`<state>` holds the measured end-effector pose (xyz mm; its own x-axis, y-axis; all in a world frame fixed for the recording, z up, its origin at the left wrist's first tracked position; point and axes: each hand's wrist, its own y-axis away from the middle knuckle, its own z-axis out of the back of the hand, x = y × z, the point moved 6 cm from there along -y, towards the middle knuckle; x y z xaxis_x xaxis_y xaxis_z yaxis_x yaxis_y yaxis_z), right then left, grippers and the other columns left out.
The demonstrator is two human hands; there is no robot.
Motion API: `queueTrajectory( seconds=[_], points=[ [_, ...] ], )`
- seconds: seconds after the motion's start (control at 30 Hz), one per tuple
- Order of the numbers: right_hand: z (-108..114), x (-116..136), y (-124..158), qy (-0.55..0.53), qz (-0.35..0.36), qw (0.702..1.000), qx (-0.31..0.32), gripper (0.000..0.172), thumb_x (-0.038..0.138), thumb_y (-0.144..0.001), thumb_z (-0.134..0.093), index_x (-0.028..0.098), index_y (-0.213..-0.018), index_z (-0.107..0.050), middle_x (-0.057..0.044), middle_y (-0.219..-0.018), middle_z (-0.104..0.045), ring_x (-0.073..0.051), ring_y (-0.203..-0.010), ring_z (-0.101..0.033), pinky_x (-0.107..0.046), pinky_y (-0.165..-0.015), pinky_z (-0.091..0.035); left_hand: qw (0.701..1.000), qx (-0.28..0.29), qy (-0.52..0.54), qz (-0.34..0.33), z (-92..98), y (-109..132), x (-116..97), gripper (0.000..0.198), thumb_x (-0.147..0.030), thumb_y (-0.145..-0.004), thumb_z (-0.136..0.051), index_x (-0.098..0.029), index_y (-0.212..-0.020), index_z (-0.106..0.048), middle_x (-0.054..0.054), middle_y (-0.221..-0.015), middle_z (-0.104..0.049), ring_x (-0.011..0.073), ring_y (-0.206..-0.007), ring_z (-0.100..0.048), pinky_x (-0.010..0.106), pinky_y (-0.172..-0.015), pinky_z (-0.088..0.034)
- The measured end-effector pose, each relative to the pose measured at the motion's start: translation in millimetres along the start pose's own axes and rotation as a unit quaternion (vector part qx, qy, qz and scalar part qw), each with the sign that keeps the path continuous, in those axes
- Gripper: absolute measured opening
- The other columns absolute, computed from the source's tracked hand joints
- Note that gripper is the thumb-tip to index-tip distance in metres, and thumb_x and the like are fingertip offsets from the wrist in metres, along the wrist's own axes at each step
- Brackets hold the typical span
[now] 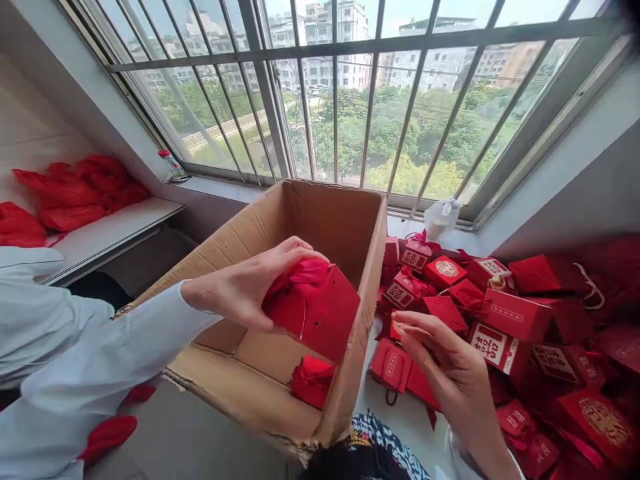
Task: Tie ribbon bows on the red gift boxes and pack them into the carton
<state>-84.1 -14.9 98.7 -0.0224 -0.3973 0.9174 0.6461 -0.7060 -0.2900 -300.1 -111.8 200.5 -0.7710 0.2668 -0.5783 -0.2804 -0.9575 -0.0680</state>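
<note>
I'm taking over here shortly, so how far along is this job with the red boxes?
Done so far: only one red bundle lies in the cardboard carton. In hand: the left hand holds a red box over the carton, and the right hand pinches a small red box at the edge of the pile. Left: the large heap of red boxes beside the carton.

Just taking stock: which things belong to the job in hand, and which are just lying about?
Job: left hand gripping a red gift box; right hand at a small red box; cardboard carton; heap of red gift boxes.
Lying about: red bags on a white shelf; bottle and white plastic bag by the window.
</note>
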Motion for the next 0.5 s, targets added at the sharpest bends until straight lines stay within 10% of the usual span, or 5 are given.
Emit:
queueTrajectory(
  seconds=[0.13, 0.33, 0.5],
  points=[
    [8.6, -28.2, 13.1, 0.079, -0.013, 0.997, -0.009, 0.016, 0.032, -0.084, -0.058, 0.025, -0.094, -0.069, 0.001, -0.089, -0.072, -0.012, -0.081, -0.068, -0.014, -0.076, -0.053, 0.989, 0.049, -0.104, 0.089, -24.7, 25.0, 69.4, 0.072, -0.02, -0.057, -0.07, -0.014, -0.12, -0.036, 0.009, -0.116, -0.042, 0.0241, -0.109, -0.044, 0.037, -0.097, -0.04],
    [13.3, -69.1, 44.4, 0.168, -0.051, 0.984, 0.006, 0.026, 0.042, -0.081, -0.059, 0.022, -0.095, -0.07, -0.001, -0.088, -0.074, -0.016, -0.075, -0.07, -0.015, -0.065, -0.056, 0.934, 0.235, -0.202, 0.177, -121.4, 56.0, 191.0, 0.082, -0.033, -0.05, -0.076, -0.015, -0.118, -0.034, 0.013, -0.116, -0.046, 0.0273, -0.103, -0.045, 0.036, -0.076, -0.046],
    [23.9, -82.4, 70.3, 0.258, -0.054, 0.964, -0.033, 0.034, 0.048, -0.08, -0.058, 0.024, -0.101, -0.07, -0.002, -0.097, -0.072, -0.019, -0.077, -0.07, -0.021, -0.065, -0.057, 0.918, 0.295, -0.211, 0.162, -196.9, 69.1, 225.7, 0.081, -0.03, -0.044, -0.082, -0.013, -0.111, -0.041, 0.018, -0.113, -0.049, 0.0308, -0.1, -0.046, 0.044, -0.078, -0.043]
  ],
)
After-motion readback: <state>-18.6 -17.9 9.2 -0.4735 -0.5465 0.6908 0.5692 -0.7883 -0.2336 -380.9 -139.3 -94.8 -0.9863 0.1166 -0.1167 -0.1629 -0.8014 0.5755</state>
